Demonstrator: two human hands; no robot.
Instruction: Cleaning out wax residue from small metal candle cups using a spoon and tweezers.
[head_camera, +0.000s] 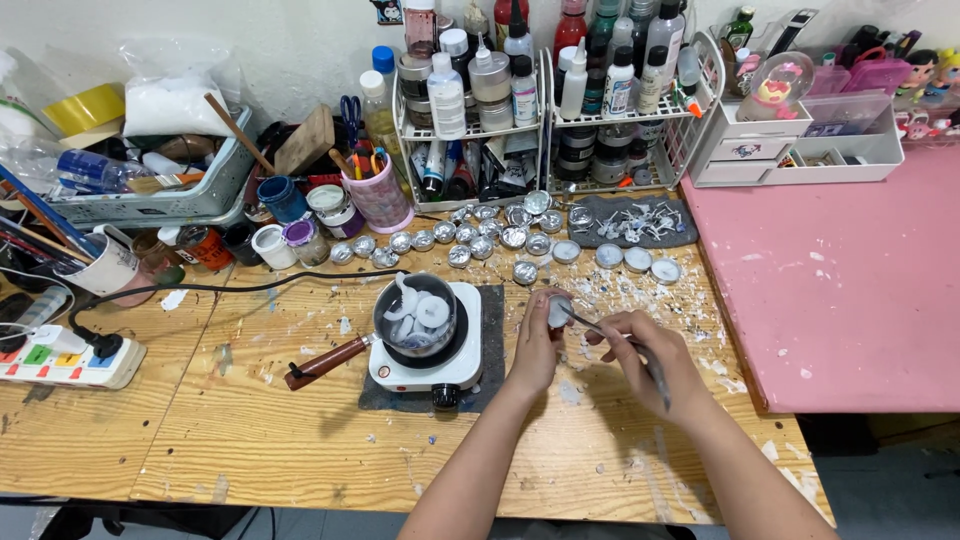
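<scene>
Both forearms reach in from the near edge of the wooden tabletop. The right hand has its grip closed around a thin metal tool, held like a pen, with the handle end slanting back over the wrist and the tip pointing left into a small tealight cup. The left hand has its grip closed on that cup, fingers curled around its side, lifting it just above the tabletop. White wax shows in the cup's mouth.

Just left of the left hand a small white hotplate sits on a dark mat, carrying a little pan with white wax pieces inside; its brown handle sticks out to the left. The near tabletop ahead of the arms and to the left of the hotplate is open bare wood. White wax flakes lie scattered around and beyond the hands.

To the right, a pink surface meets the tabletop's edge close beside the right hand. At far left a power strip lies by the edge, its black cord running toward the hotplate.

Farther back, rows of foil cups spread across the tabletop. Behind them a pink pen cup, jars and wire racks of bottles crowd the wall.
</scene>
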